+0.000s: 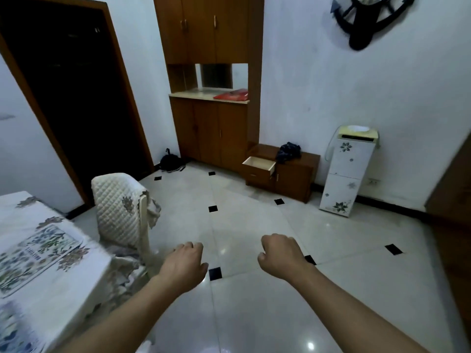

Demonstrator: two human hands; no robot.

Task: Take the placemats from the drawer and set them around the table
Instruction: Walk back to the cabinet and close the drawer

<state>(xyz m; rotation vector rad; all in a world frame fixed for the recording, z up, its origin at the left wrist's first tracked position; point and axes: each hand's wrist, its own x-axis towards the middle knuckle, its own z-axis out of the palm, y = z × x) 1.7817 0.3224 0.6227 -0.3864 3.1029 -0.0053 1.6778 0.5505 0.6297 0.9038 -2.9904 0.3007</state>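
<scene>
Both my hands hang over the tiled floor with the fingers curled in and nothing in them: my left hand (pixel 187 263) beside the table's corner, my right hand (pixel 281 254) further right. A floral placemat (pixel 33 256) lies flat on the white-clothed table (pixel 84 281) at the left. Part of a second floral placemat (pixel 11 332) shows at the bottom left edge. Across the room, the top drawer (pixel 259 164) of a low brown cabinet (pixel 293 178) stands pulled out; its inside looks pale and I see nothing in it from here.
A chair with a quilted white cover (pixel 119 210) stands at the table's end. A tall wooden cupboard (pixel 211 98) with a red item (pixel 233 95) on its counter, a white water dispenser (pixel 348 171), a dark doorway (pixel 71 98), a black bag (pixel 170 163) on the floor.
</scene>
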